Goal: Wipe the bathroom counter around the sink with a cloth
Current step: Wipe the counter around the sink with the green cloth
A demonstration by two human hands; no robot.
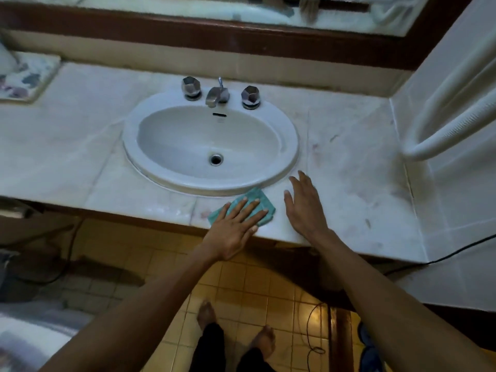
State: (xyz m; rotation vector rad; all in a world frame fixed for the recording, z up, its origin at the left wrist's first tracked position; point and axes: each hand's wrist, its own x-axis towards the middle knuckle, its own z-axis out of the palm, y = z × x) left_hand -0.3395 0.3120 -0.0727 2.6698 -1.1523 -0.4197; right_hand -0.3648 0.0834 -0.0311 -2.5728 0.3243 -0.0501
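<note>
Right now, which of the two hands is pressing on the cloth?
The left hand, flat on the green cloth in front of the sink. The right hand rests on bare counter.

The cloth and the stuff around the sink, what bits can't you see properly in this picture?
Head view only:
- Green cloth: the left hand lies flat over most of it, hiding that part.
- Counter under the right hand: covered, so any marks there cannot be seen.
- Patterned item at far left: blurred and cut off by the picture's edge.
- Mirror above: cut off by the top edge, reflection too blurred to read.
</note>
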